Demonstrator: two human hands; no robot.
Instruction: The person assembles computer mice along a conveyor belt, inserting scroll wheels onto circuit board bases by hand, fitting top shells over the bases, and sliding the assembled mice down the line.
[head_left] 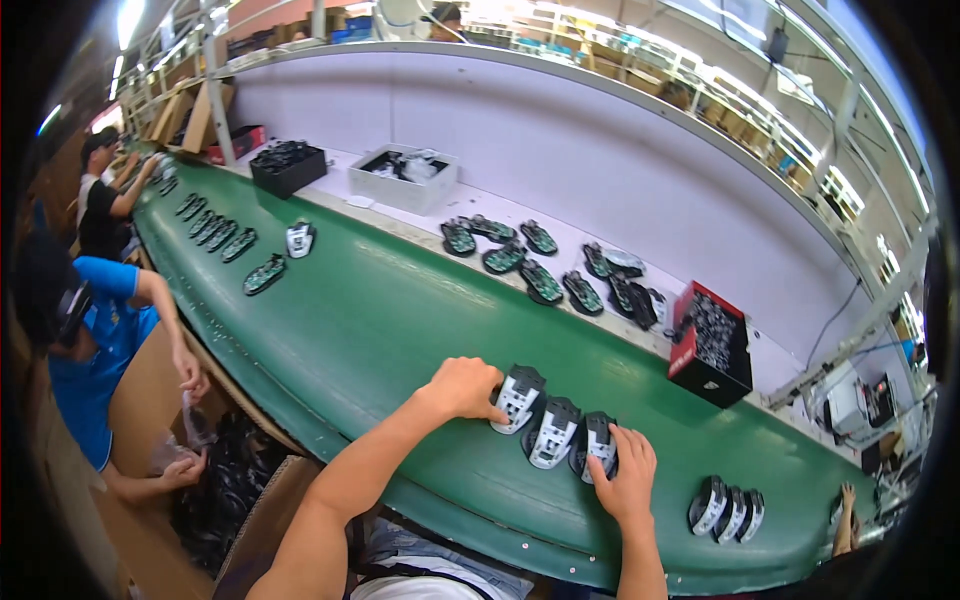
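In front of me on the green belt, three half-built computer mice with black bases and white inner frames stand side by side. My left hand [462, 388] is closed on the edge of the left mouse [521, 400], thumb at its near end. The right mouse [600, 436] lies in the grip of my right hand [628, 476], its fingers along the outer side and partly hiding it. Between them sits the middle mouse [552, 437], which neither hand visibly touches.
Another row of mice [727, 510] lies to the right. Bases with green circuit boards [541, 282] cover the ledge, beside a red-and-black box of small parts [715, 335]. Co-workers, one in a blue shirt [95, 345], stand left near a carton of black parts [228, 480].
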